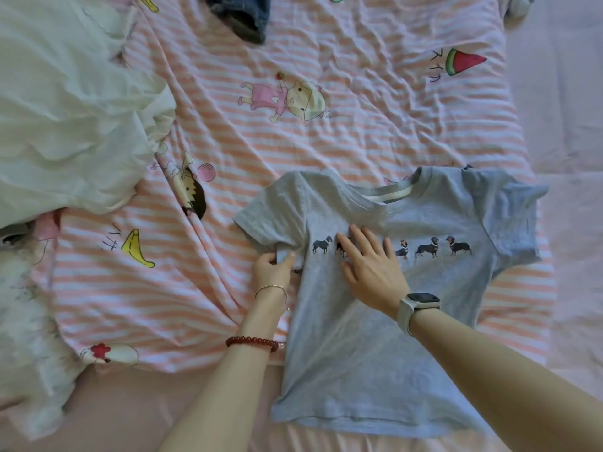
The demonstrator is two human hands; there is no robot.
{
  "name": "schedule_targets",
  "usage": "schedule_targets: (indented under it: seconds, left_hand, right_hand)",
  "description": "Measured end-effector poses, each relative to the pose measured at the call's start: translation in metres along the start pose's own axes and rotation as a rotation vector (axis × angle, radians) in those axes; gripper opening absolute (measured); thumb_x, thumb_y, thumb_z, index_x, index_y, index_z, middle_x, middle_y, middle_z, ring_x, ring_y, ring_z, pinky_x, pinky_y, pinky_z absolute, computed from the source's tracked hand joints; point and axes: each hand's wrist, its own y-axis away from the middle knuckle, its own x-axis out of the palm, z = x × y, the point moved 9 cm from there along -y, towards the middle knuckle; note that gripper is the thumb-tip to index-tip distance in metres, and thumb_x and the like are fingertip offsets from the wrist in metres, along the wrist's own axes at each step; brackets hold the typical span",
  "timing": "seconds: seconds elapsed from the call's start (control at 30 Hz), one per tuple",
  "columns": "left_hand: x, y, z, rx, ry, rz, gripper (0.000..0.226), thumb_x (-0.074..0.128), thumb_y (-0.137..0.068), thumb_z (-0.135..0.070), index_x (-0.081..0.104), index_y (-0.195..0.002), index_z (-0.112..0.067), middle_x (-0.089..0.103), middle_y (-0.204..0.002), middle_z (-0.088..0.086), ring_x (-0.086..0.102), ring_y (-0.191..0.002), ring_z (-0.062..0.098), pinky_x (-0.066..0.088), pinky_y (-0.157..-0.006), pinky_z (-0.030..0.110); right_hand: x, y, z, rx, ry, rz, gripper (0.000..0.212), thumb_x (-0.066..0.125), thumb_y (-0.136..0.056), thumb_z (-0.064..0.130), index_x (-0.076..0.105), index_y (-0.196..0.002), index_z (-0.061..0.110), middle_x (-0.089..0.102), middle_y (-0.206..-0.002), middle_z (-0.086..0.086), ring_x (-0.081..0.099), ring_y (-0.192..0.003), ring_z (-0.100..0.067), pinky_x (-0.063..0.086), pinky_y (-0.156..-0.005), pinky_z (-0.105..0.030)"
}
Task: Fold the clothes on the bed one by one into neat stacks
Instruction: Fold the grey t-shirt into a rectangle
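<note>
1. Head view, looking down on the bed (554, 132): a grey T-shirt (375, 337) lies flat, front up, on the striped sheet (202, 288), collar away from me and hem toward me, at the near right part of the bed.
2. Print on the T-shirt: a row of small dachshunds (427, 246) runs across the chest; my right hand covers part of the row.
3. My left hand (273, 267): thumb and fingers pinch the fabric at the underarm of the shirt's left-side sleeve (261, 220), where the cloth bunches into a small fold. A thin bangle (271, 288) and a red bead bracelet (252, 342) sit on this wrist and forearm.
4. My right hand (370, 265): laid flat on the chest of the T-shirt, fingers straight and spread, palm down, gripping nothing. A watch with a pale strap (421, 305) is on this wrist.
5. Striped sheet: pink and white stripes with cartoon prints, including a child figure (287, 99), a watermelon slice (463, 62) and a banana (137, 249); it is heavily wrinkled.
6. White garment pile (71, 119): crumpled at the far left, well apart from the T-shirt.
7. Dark blue garment (243, 16): at the top edge, partly cut off by the frame.
8. Fluffy white item (29, 321): at the near left edge; I cannot tell what it is.
</note>
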Motion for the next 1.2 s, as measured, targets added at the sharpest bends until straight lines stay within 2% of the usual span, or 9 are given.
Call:
schedule_targets:
  seconds: [0.17, 0.4, 0.5, 0.63, 0.73, 0.83, 0.93, 1.03, 1.2]
  left_hand:
    - [-0.065, -0.004, -0.003, 0.185, 0.091, -0.282, 0.006, 0.063, -0.082, -0.002, 0.058, -0.083, -0.003, 0.056, -0.080, 0.009, 0.050, -0.078, 0.020, 0.044, -0.072, 0.031]
    - [-0.035, -0.019, 0.021, -0.227, 0.616, 0.099, 0.010, 0.061, -0.086, -0.007, 0.055, -0.093, -0.006, 0.058, -0.092, 0.016, 0.059, -0.079, 0.026, 0.053, -0.062, 0.034]
    - [-0.026, -0.017, 0.011, -0.174, 0.429, 0.142, 0.040, 0.069, -0.082, -0.024, 0.057, -0.113, -0.003, 0.060, -0.099, 0.012, 0.056, -0.077, 0.020, 0.043, -0.054, 0.026]
    - [-0.021, -0.012, -0.004, -0.023, 0.253, 0.132, 0.056, 0.076, -0.075, -0.019, 0.048, -0.123, -0.009, 0.062, -0.107, -0.001, 0.061, -0.094, 0.013, 0.049, -0.078, 0.023]
    - [-0.027, -0.015, -0.004, 0.031, 0.323, 0.125, 0.052, 0.067, -0.079, 0.003, 0.046, -0.126, -0.003, 0.060, -0.111, 0.006, 0.059, -0.096, 0.013, 0.051, -0.077, 0.017]
    - [-0.025, -0.017, 0.003, -0.017, 0.443, 0.202, 0.038, 0.058, -0.084, 0.008, 0.054, -0.121, -0.002, 0.064, -0.108, 0.012, 0.062, -0.097, 0.022, 0.051, -0.087, 0.031]
    - [-0.017, -0.016, 0.004, -0.064, 0.586, 0.311, 0.023, 0.053, -0.085, 0.009, 0.061, -0.105, -0.002, 0.072, -0.085, 0.005, 0.069, -0.079, 0.017, 0.056, -0.075, 0.028]
    - [-0.031, -0.022, 0.006, -0.013, 0.606, 0.191, 0.018, 0.056, -0.085, 0.007, 0.063, -0.095, -0.007, 0.070, -0.080, 0.000, 0.067, -0.076, 0.016, 0.055, -0.072, 0.026]
    - [-0.047, -0.030, 0.013, -0.023, 0.396, -0.003, 0.017, 0.066, -0.080, -0.002, 0.062, -0.093, -0.011, 0.065, -0.085, 0.002, 0.062, -0.085, 0.025, 0.051, -0.081, 0.037]
  right_hand:
    - [0.000, -0.005, 0.004, 0.020, 0.028, 0.047, 0.049, 0.026, -0.100, 0.035, 0.017, -0.147, 0.027, 0.009, -0.157, -0.001, 0.004, -0.144, -0.023, 0.007, -0.113, -0.050]
    - [-0.045, -0.011, 0.049, -0.096, -0.084, -0.240, 0.039, 0.049, -0.090, 0.011, 0.051, -0.130, 0.010, 0.049, -0.133, -0.016, 0.045, -0.121, -0.035, 0.036, -0.094, -0.048]
    - [-0.064, -0.032, 0.080, -0.237, -0.086, -0.308, 0.040, 0.052, -0.089, 0.005, 0.054, -0.128, 0.007, 0.053, -0.130, -0.016, 0.052, -0.111, -0.037, 0.042, -0.080, -0.046]
    - [-0.074, -0.085, 0.105, -0.307, 0.076, -0.241, 0.045, 0.042, -0.095, 0.020, 0.040, -0.140, 0.019, 0.043, -0.142, -0.002, 0.039, -0.125, -0.028, 0.030, -0.092, -0.043]
    - [-0.073, -0.119, 0.117, -0.351, 0.229, -0.141, 0.052, 0.041, -0.095, 0.024, 0.026, -0.144, 0.025, 0.045, -0.140, 0.003, 0.033, -0.129, -0.023, 0.025, -0.095, -0.041]
    - [-0.071, -0.138, 0.124, -0.355, 0.295, -0.057, 0.041, 0.041, -0.092, 0.019, 0.041, -0.133, 0.020, 0.062, -0.109, -0.001, 0.046, -0.110, -0.024, 0.026, -0.087, -0.039]
    - [-0.067, -0.146, 0.137, -0.368, 0.256, 0.071, 0.019, 0.042, -0.092, 0.019, 0.056, -0.104, 0.018, 0.062, -0.092, -0.003, 0.048, -0.095, -0.023, 0.027, -0.087, -0.038]
    - [-0.083, -0.152, 0.149, -0.371, 0.069, 0.008, 0.015, 0.042, -0.093, 0.018, 0.056, -0.098, 0.020, 0.060, -0.097, -0.005, 0.046, -0.089, -0.022, 0.028, -0.088, -0.035]
    - [-0.099, -0.147, 0.138, -0.360, 0.041, -0.110, 0.035, 0.048, -0.094, 0.022, 0.047, -0.129, 0.022, 0.048, -0.131, -0.001, 0.040, -0.120, -0.021, 0.028, -0.096, -0.034]
